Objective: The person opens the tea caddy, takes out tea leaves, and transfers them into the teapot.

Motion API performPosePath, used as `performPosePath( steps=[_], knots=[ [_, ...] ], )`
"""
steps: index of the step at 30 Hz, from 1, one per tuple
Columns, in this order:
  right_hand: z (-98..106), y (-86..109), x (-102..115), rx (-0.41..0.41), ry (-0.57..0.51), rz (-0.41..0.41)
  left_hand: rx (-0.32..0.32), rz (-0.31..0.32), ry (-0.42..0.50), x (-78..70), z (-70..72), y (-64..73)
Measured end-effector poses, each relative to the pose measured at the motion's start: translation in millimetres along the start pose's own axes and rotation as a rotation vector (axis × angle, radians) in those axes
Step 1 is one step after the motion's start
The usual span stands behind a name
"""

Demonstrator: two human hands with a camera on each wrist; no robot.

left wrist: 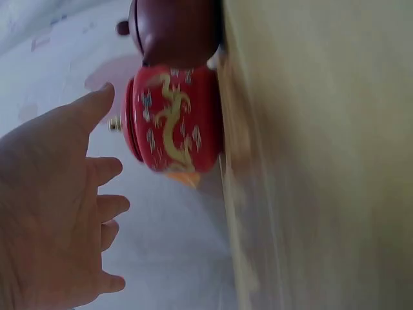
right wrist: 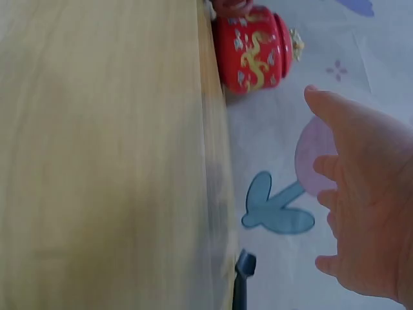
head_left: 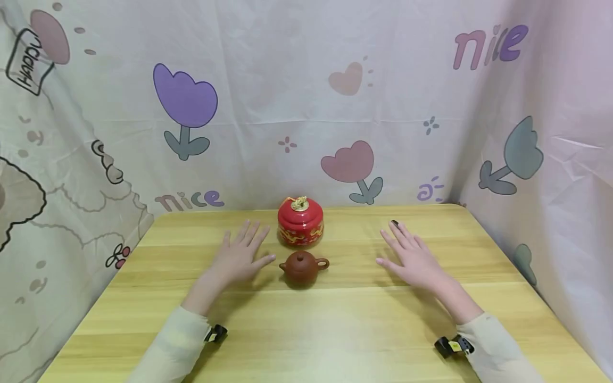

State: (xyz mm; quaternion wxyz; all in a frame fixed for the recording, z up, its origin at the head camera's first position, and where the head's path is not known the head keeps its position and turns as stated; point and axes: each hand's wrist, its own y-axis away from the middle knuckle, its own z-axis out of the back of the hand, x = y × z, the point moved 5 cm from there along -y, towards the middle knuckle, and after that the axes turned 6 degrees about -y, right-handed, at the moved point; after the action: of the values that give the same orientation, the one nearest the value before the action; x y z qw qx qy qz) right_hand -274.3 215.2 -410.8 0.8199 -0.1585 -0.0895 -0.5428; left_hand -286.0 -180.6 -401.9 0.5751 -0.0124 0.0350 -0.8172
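Observation:
A small brown clay teapot (head_left: 300, 268) stands upright with its lid on, spout to the left and handle to the right. Just behind it is a round red lidded jar (head_left: 300, 223) with gold dragons and a gold knob. To the left of the teapot, my left hand (head_left: 239, 259) is spread palm down, its thumb tip a little short of the spout. My right hand (head_left: 414, 260), likewise spread, is well to the right of the handle. Both hands hold nothing. A dark thin object (right wrist: 242, 271) lies beyond the right fingers, mostly hidden by them in the head view.
The wooden table (head_left: 316, 335) carries all of this. A printed curtain (head_left: 268, 80) with flowers and lettering hangs behind the table and along both sides. Dark wrist cameras are strapped on both sleeves.

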Motion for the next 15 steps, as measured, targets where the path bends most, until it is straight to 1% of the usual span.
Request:
performPosePath(
  steps=[4,9,11,15],
  knots=[
    [-4,-0.1,14,0.012,0.022,0.058,0.016,-0.075,0.016,-16.5,-1.5,8.8],
    [-8,-1.8,38,0.048,0.023,0.130,0.033,-0.140,0.061,-30.7,3.3,18.0],
    [-10,-3.0,47,0.061,0.015,0.165,0.055,-0.168,0.087,-35.9,6.6,20.8],
    [-14,-5.6,61,0.092,-0.007,0.225,0.120,-0.213,0.132,-45.0,9.9,25.5]
  ],
)
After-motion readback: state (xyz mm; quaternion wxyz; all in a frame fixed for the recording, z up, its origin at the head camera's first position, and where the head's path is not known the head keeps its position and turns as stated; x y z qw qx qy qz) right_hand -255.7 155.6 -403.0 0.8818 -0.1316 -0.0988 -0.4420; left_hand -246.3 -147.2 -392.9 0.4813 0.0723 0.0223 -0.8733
